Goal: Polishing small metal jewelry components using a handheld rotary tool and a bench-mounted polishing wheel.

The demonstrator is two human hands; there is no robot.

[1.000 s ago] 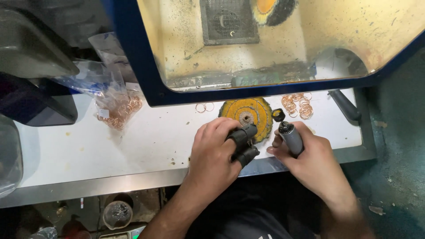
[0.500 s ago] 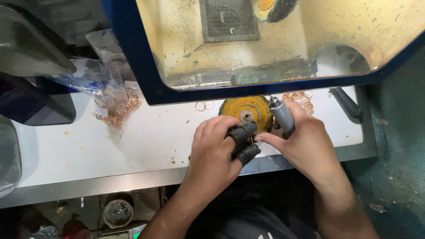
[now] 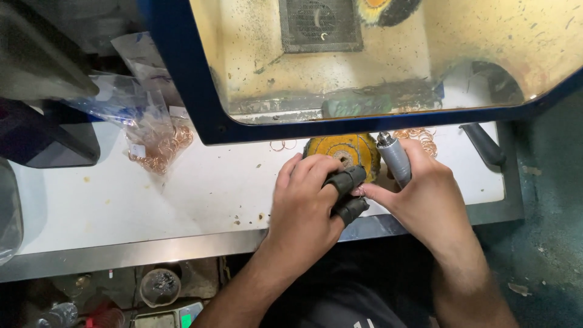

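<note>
a white, speckled worktop with a steel edge (image 3: 182,200) is being overhung by a blue-framed, dust-stained hood (image 3: 388,61). a grey cylindrical handpiece (image 3: 395,159) is being gripped by the right hand (image 3: 425,197), fingers curled around it. the left hand (image 3: 306,200), two fingertips capped in dark rubber sleeves (image 3: 346,179), is being pressed together beside a round yellow bristly wheel (image 3: 346,152).

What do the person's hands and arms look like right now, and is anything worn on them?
Both forearms are bare, with no sleeves, watch or wristband in view. The left hand wears dark, thick rubbery finger guards on two fingers, ridged and tube-shaped, covering them to the tips. The right hand is bare, with no glove or guard visible. No rings can be made out on either.
</note>
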